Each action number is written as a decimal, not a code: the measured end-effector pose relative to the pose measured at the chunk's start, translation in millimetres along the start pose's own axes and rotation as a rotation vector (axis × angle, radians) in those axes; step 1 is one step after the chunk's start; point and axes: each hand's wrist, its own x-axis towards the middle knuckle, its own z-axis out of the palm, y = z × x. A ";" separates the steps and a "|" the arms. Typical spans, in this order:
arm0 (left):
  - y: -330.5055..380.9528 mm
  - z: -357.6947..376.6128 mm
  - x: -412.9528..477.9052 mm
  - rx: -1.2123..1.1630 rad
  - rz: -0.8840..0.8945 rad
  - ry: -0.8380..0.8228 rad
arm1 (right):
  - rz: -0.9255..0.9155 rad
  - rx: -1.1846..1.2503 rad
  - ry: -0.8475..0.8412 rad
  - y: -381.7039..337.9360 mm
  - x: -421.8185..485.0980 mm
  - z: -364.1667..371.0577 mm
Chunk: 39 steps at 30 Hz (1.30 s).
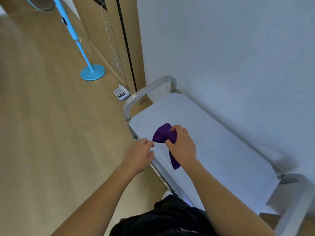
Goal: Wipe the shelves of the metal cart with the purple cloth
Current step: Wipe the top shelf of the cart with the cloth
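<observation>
The metal cart (pixel 213 150) stands against the white wall, its flat top shelf pale grey. My right hand (pixel 182 145) is closed around the bunched purple cloth (pixel 162 133), held just above the shelf's left part; one end of the cloth hangs down below my wrist. My left hand (pixel 139 155) hovers at the cart's near-left edge, fingers loosely curled and holding nothing, a short gap from the cloth. Lower shelves are hidden under the top one.
A curved metal handle (pixel 150 89) rises at the cart's far end, another at the near right (pixel 293 210). A white telephone (pixel 121 94) lies on the wooden floor by the door frame. A blue standing fan (pixel 92 72) stands further left.
</observation>
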 end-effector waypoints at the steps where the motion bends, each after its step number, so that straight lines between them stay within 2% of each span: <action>1: -5.0 0.6 9.6 0.004 -0.003 -0.007 | 0.012 -0.003 -0.004 -0.2 10.5 2.9; 9: -39.5 14.0 72.1 0.012 0.052 -0.107 | 0.130 0.001 0.011 6.8 62.1 36.1; 14: -68.1 23.8 116.1 0.100 0.152 -0.205 | 0.189 -0.134 -0.005 17.4 82.9 67.9; 17: -91.3 32.8 141.5 0.159 0.194 -0.281 | 0.325 -0.207 -0.052 24.0 83.3 87.3; 20: -114.4 40.4 159.1 0.194 0.298 -0.383 | 0.486 -0.152 -0.061 23.2 79.7 101.3; 25: -143.3 47.3 175.7 0.300 0.451 -0.525 | 0.600 -0.110 -0.028 10.5 85.8 118.2; 28: -157.9 48.4 179.3 0.318 0.531 -0.553 | 0.702 -0.110 0.045 2.9 90.9 130.5; 31: -178.5 50.2 176.9 0.303 0.573 -0.577 | 0.771 -0.172 0.027 -12.7 102.6 149.2; 33: -192.3 51.7 172.6 0.266 0.587 -0.587 | 0.761 -0.188 0.034 -29.3 109.4 165.9; 37: -203.7 49.0 172.4 0.215 0.621 -0.565 | 0.591 -0.231 -0.012 -58.3 107.1 200.4; 39: -205.1 47.8 174.0 0.208 0.631 -0.572 | 0.563 -0.225 -0.017 -59.2 105.5 203.2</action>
